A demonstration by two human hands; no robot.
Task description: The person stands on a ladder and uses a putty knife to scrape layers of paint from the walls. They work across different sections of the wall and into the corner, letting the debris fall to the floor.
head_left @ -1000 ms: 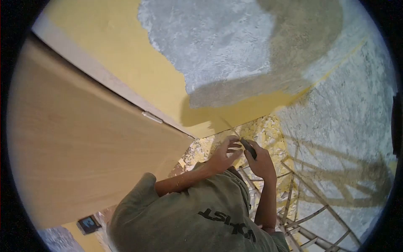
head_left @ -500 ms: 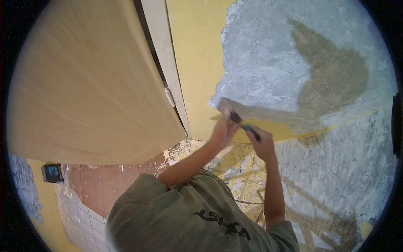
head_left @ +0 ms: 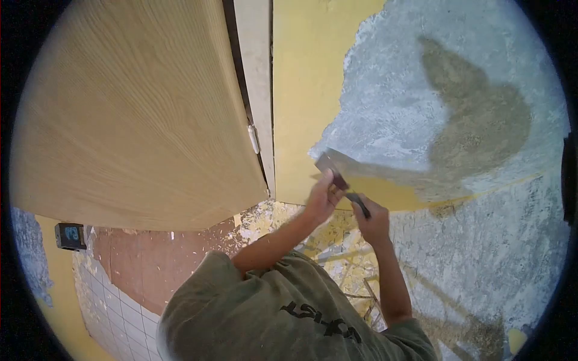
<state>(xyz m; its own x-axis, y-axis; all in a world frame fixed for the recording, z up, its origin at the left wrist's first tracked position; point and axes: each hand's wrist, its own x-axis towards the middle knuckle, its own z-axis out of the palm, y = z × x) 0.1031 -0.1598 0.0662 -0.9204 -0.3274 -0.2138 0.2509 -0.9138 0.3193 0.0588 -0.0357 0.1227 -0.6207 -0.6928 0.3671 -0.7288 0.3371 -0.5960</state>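
A wide-bladed scraper point(head_left: 329, 163) with a dark handle lies slanted against the wall, its blade at the ragged lower edge of the yellow paint point(head_left: 305, 90). My left hand point(head_left: 323, 197) is closed around the scraper near the base of the blade, thumb up along it. Lower and to the right, my right hand point(head_left: 374, 224) wraps the end of the handle. Above and right of the blade spreads a grey stripped patch of wall point(head_left: 385, 114). A strip of yellow paint point(head_left: 382, 191) runs below it, just past my hands.
A wood-grain door point(head_left: 138, 114) with a white hinge point(head_left: 253, 139) stands at the left. Paint flakes litter the floor point(head_left: 265, 216) and a reddish-brown sheet point(head_left: 150, 256). White tiles point(head_left: 129, 319) show at lower left. A small black box point(head_left: 70, 237) sits at the far left.
My hands and the scraper have shifted slightly down along the paint edge. The view has turned a little, so the door and yellow wall sit further right.
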